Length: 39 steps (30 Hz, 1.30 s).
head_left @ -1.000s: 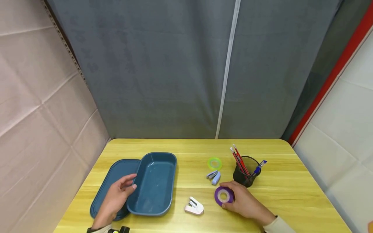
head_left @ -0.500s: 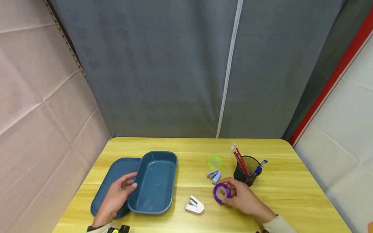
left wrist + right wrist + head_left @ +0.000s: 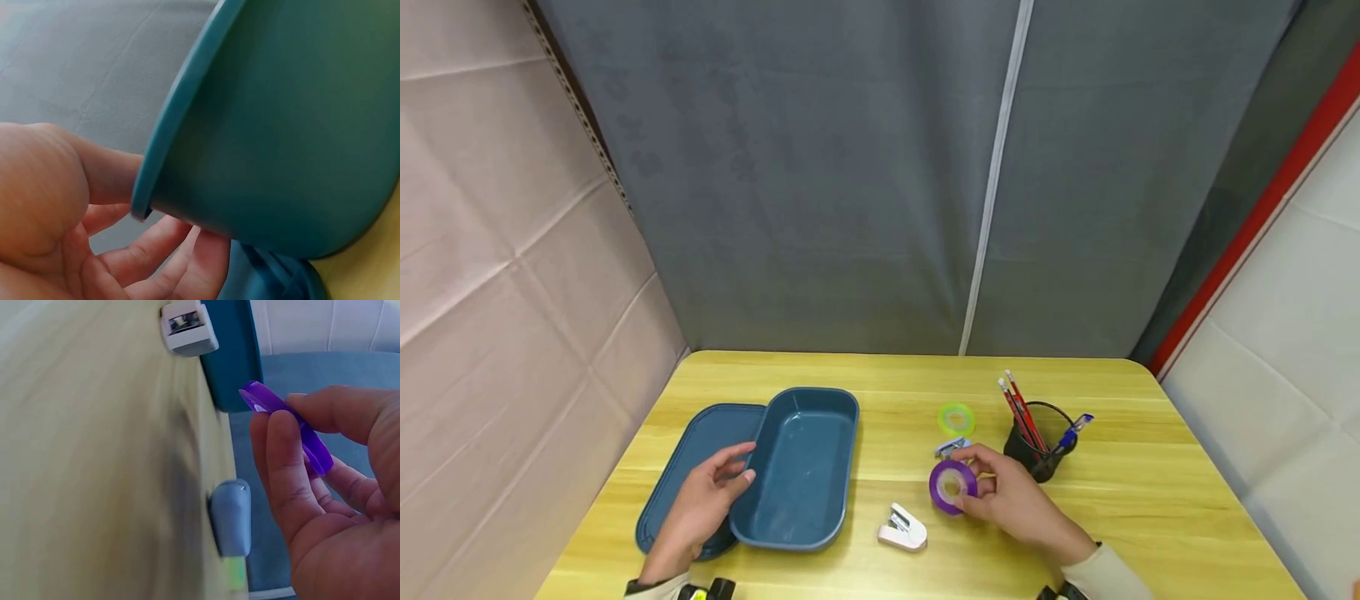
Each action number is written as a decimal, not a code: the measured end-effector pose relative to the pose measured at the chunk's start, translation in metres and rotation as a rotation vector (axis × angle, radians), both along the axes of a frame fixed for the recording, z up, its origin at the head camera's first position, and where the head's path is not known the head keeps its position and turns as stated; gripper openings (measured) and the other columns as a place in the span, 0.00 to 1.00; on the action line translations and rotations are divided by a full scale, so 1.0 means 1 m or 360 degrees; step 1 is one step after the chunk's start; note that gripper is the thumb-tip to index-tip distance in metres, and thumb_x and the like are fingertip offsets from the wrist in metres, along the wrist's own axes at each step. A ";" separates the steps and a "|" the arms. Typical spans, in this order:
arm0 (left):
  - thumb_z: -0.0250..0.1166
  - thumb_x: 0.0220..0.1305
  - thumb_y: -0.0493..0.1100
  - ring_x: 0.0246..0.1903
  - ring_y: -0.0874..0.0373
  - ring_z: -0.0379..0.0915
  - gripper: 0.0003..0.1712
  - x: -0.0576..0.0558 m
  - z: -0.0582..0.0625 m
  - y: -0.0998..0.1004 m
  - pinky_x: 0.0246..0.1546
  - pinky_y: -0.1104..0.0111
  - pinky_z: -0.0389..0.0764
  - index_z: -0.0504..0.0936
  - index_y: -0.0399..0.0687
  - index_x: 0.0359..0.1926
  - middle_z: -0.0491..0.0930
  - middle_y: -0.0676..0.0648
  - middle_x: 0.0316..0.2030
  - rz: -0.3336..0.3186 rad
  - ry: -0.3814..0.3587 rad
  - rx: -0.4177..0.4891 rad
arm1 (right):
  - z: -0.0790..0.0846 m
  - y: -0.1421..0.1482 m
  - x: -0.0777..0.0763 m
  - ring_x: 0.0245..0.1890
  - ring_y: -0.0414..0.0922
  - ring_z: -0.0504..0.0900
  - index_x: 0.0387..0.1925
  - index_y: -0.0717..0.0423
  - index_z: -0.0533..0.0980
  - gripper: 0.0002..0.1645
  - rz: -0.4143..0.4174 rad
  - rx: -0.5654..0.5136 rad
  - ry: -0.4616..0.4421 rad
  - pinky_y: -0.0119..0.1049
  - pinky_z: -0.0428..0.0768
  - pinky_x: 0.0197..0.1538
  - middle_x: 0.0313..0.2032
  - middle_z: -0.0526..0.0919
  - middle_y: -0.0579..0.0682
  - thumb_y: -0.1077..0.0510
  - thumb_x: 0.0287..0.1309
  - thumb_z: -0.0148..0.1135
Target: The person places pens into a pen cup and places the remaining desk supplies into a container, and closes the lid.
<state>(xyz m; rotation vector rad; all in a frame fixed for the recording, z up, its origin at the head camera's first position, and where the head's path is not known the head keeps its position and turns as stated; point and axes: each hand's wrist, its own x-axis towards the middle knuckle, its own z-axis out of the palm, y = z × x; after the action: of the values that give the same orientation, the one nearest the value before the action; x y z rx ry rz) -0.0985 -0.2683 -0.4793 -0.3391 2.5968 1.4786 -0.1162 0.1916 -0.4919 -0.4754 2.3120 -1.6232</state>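
My right hand (image 3: 1011, 500) pinches a purple roll of tape (image 3: 945, 490) between thumb and fingers. In the right wrist view that tape (image 3: 294, 422) is lifted off the tabletop, seen nearly edge-on. My left hand (image 3: 703, 504) holds the left side of a deep blue container (image 3: 797, 467). In the left wrist view the thumb reaches over the container's rim (image 3: 178, 115), with the fingers (image 3: 209, 256) against the outer wall. A light blue stapler (image 3: 953, 447) lies behind the purple tape, partly hidden by the right hand. A white stapler (image 3: 904, 529) lies between container and tape.
A flat blue lid (image 3: 718, 425) lies partly under the container's left side. A green roll of tape (image 3: 956, 419) lies at the back. The black mesh pen cup (image 3: 1037, 458) at right holds red pencils (image 3: 1022, 412) and a blue pen (image 3: 1075, 429). A grey curtain (image 3: 850, 208) stands behind the table.
My right hand has raised the purple tape off the table and carried it left, now covering part of the light blue stapler. The left hand stays at the container.
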 end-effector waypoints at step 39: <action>0.68 0.75 0.46 0.59 0.43 0.81 0.30 0.002 0.000 0.001 0.49 0.55 0.84 0.74 0.55 0.75 0.78 0.36 0.66 0.0042 -0.0005 -0.0018 | 0.025 -0.135 -0.039 0.35 0.44 0.87 0.64 0.55 0.76 0.29 0.0183 -0.0364 -0.0078 0.37 0.90 0.41 0.45 0.79 0.57 0.69 0.63 0.71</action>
<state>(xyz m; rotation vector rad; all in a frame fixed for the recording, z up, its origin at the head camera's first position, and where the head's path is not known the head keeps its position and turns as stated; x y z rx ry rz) -0.0961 -0.2677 -0.4796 -0.3778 2.6088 1.4712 -0.1555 0.0565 -0.4669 -0.5992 2.0337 -1.8289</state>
